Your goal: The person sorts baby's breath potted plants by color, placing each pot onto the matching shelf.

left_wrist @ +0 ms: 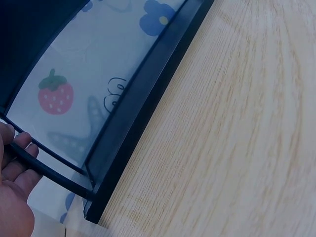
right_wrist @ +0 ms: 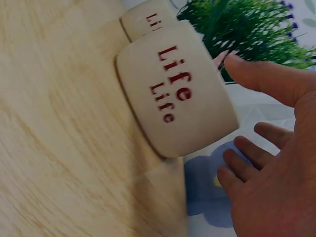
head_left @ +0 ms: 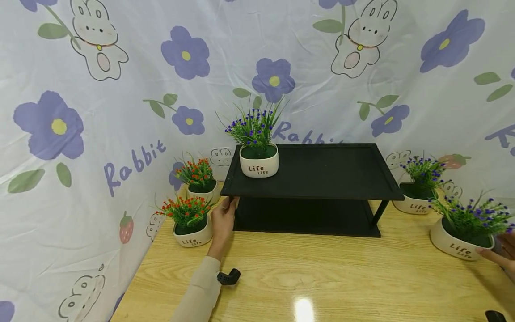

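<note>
A black two-tier shelf (head_left: 322, 179) stands at the middle of the wooden table (head_left: 322, 277). A white "Life" pot with purple flowers (head_left: 259, 162) sits on its top tier at the left. My left hand (head_left: 226, 213) grips the shelf at its front left corner. In the left wrist view its fingers (left_wrist: 19, 154) curl round a thin black bar of the shelf (left_wrist: 143, 108). My right hand (head_left: 499, 252) is at the far right, open beside another purple-flowered pot (head_left: 462, 239). Its thumb and spread fingers (right_wrist: 252, 150) are close to the pot (right_wrist: 177, 94), with no grip on it.
Two white pots with orange flowers (head_left: 192, 226) (head_left: 199, 181) stand left of the shelf. One more purple-flowered pot (head_left: 418, 197) stands to its right, near the back. A flower-printed cloth (head_left: 120, 112) hangs behind and to the left. The left table edge runs close to the pots.
</note>
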Available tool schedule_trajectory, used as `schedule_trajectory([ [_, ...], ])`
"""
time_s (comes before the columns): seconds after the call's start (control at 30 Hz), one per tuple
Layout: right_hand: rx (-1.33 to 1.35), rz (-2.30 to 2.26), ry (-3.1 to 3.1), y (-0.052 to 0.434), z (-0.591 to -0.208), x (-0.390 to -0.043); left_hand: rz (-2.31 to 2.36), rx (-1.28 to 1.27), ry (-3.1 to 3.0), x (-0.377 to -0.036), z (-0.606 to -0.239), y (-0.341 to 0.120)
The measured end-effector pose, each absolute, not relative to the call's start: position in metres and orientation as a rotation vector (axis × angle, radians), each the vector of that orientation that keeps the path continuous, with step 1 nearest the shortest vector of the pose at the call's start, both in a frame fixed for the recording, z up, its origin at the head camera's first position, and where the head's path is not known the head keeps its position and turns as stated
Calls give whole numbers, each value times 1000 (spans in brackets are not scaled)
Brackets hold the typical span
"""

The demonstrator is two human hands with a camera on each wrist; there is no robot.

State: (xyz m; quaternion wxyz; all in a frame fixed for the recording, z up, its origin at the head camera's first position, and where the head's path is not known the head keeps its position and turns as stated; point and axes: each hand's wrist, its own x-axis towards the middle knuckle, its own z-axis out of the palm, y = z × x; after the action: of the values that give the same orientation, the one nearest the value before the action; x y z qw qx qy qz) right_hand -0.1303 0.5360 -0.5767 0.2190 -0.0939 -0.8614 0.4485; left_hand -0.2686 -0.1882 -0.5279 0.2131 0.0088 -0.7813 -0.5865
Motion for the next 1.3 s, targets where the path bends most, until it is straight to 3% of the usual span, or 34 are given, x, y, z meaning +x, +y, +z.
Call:
schedule_trajectory([
  [0.1, -185, 1315, -2362, 516, -553, -130, -1627, 35, -2178, -268, -527, -188],
  [0.23, -112, 1364, -2360, 520, -563, -139, -1638, 39, -2174, -268, -528, -187],
  [0.43, -215, 1352, -2414, 513, -566, -140, -1650, 40, -2176, -268, -528, -186],
  [0.67, -772, 1246, -2752, 502, -545, -140, -1644, 18, -2165, -268, -528, -185],
  [0.77, -889, 1318, -2784, 500, -544, -142, -1637, 14, -2153, -270, -530, -187],
  [1.03, -926, 1453, -2761, 497, -550, -146, -1648, 12, -2157, -270, -530, -189],
  [1.3, -696, 1651, -2638, 494, -556, -143, -1643, 25, -2166, -269, -530, -190],
])
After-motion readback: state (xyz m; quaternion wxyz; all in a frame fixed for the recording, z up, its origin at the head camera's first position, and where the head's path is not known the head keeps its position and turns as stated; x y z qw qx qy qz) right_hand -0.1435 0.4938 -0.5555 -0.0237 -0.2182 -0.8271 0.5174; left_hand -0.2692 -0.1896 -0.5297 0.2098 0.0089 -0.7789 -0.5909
